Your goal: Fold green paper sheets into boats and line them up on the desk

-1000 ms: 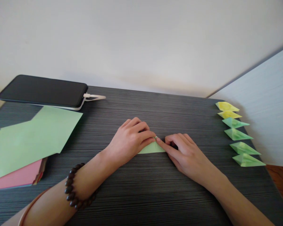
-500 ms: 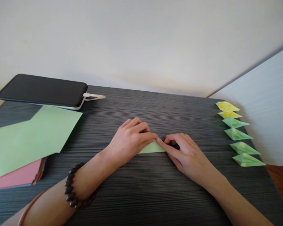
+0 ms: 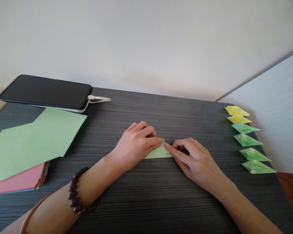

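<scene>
A small folded piece of light green paper (image 3: 154,153) lies on the dark table, partly covered by my fingers. My left hand (image 3: 136,142) is closed over its left part, the thumb and index finger pressing at the top edge. From the right, my right hand (image 3: 191,158) holds the other end, its index fingertip on a small folded flap near the top and the remaining fingers curled. The fingertips of both hands almost meet there. The undersides of both hands are hidden.
Several folded paper pieces, yellow (image 3: 237,110) and green (image 3: 255,154), stand in a row along the right edge. Left are green sheets (image 3: 39,139) over a pink sheet (image 3: 19,177). Behind them lies a phone (image 3: 46,91) with a white cable (image 3: 100,98). A wall (image 3: 146,45) borders the back.
My right index fingertip has shifted slightly right along the paper, so the small flap's edges show more. My left hand keeps nearly the same place. The whole view has shifted slightly.
</scene>
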A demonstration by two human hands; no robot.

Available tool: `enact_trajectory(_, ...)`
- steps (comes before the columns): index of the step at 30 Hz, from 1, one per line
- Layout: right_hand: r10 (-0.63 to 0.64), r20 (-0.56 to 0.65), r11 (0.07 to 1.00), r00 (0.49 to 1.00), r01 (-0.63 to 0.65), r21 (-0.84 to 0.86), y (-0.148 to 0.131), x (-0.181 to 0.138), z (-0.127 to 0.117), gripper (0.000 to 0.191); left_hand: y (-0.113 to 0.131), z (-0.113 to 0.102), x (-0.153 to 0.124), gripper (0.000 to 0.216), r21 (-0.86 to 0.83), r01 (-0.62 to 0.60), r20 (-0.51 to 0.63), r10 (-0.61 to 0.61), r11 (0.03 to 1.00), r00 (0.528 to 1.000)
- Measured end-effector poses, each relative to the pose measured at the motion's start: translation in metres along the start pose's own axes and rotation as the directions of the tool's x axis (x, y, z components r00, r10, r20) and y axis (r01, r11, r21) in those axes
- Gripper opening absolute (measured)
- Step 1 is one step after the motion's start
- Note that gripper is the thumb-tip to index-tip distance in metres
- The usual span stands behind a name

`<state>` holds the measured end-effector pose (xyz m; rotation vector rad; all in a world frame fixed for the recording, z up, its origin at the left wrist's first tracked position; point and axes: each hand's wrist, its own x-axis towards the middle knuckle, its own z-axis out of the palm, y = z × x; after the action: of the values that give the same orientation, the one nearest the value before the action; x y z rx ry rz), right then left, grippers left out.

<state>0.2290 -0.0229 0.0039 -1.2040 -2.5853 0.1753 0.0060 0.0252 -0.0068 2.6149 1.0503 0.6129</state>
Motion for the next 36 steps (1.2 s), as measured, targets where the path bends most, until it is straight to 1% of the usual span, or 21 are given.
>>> enact_trajectory(18, -0.037, -0.013, 0.998, 0.999, 0.038, 0.053, 0.0009, 0.0016, -0.0005, 0.035, 0.0003, -0.0001, 0.0009, 0.023, 0.029, -0.017, -0.004, 0.017, 0.999, 1.0)
enact_trajectory(23, -0.039, 0.01, 0.998, 0.999, 0.038, 0.04, 0.0008, 0.0022, -0.0001, 0.036, -0.0002, -0.0013, 0.0001, 0.023, 0.054, -0.046, 0.009, 0.046, 0.998, 0.999)
enact_trajectory(30, -0.036, 0.041, 0.999, 0.999, 0.035, 0.034, 0.0014, -0.0005, 0.0001, 0.04, -0.0003, -0.0002, -0.0001, 0.023, 0.052, -0.037, 0.005, 0.037, 0.998, 0.999)
enact_trajectory(36, -0.029, 0.047, 0.999, 0.998, 0.028, 0.03, 0.0009, 0.0, -0.002, 0.039, -0.0002, -0.0001, 0.0003, 0.021, 0.047, -0.038, 0.018, 0.037, 0.998, 0.999)
